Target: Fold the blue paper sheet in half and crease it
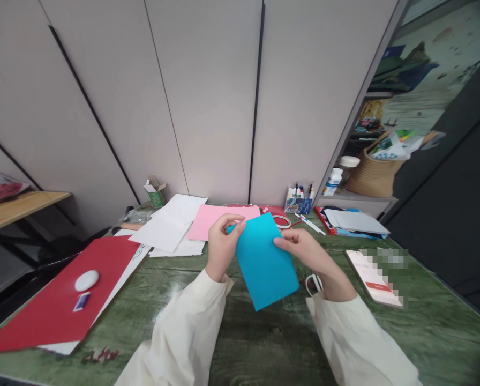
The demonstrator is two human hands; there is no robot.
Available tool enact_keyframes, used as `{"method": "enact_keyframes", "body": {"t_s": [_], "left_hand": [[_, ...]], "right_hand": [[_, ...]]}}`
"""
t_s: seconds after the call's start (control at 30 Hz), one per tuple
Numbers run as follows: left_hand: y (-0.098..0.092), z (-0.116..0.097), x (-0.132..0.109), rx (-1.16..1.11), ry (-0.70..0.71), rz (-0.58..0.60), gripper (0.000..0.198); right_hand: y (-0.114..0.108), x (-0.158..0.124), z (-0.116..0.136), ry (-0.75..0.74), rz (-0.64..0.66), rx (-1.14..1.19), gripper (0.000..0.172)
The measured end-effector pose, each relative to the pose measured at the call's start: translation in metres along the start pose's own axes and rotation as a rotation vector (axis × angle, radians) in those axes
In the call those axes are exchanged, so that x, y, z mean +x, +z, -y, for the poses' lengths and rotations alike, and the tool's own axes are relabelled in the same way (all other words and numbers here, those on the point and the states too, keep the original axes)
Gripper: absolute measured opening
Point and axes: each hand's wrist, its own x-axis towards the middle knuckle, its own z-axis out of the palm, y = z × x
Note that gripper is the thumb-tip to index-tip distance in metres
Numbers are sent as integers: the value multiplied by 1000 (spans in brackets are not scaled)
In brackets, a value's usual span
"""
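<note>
Over the table [147, 287], both hands [222, 244] [306, 249] hold blue paper [266, 265]

Soft, even light leaves pale glare on the green wood-grain tabletop [175, 308]. Wide-angle distortion tilts tall grey cabinet panels [211, 96].

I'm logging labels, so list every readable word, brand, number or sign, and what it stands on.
No text is readable.
White bottle: label too small.
Green box: print too small.
Pen box: print blurred.
Purple-and-white tube: print blurred.
Phone: screen partly pixelated, otherwise too faint.
Blue sheet: no writing visible.
</note>
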Motion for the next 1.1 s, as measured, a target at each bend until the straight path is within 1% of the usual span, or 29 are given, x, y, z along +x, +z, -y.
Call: {"method": "enact_keyframes", "body": {"t_s": [0.07,0.17,0.37,0.43,0.53,0.6,0.67,0.73,0.8,0.87,0.93,1.0,1.1], "left_hand": [[-1,0,0,-13,-13,1,16],[-1,0,0,-44,-42,17,23],[-2,4,3,-58,-64,61,26],[-4,2,4,-40,-65,84,25],[-8,-7,6,0,-36,95,32],[-10,-14,5,10,-27,142,36],[-12,-18,3,15,-51,247,38],[-11,-19,0,40,-66,354,34],[-10,-18,-4,70,-65,414,29],[-8,-16,-7,68,-84,430,32],[-8,-16,-8,37,-124,434,44],[-8,-16,-7,4,-155,445,51],[-9,-17,-6,-37,-169,455,53]], "right_hand": [[0,0,0,32,25,23,39],[0,0,1,58,12,62,39],[0,0,1,71,8,106,36],[-1,0,0,80,18,130,36],[-2,1,-1,83,28,165,35],[-5,0,-1,81,-10,174,34],[-7,-1,-1,86,-77,187,33],[-9,-3,-1,93,-116,214,32],[-9,-4,-1,91,-126,234,33],[-10,-5,-1,83,-149,243,33],[-10,-5,-2,80,-182,250,33],[-11,-5,-2,56,-204,263,34],[-12,-5,0,9,-196,289,38]]}}
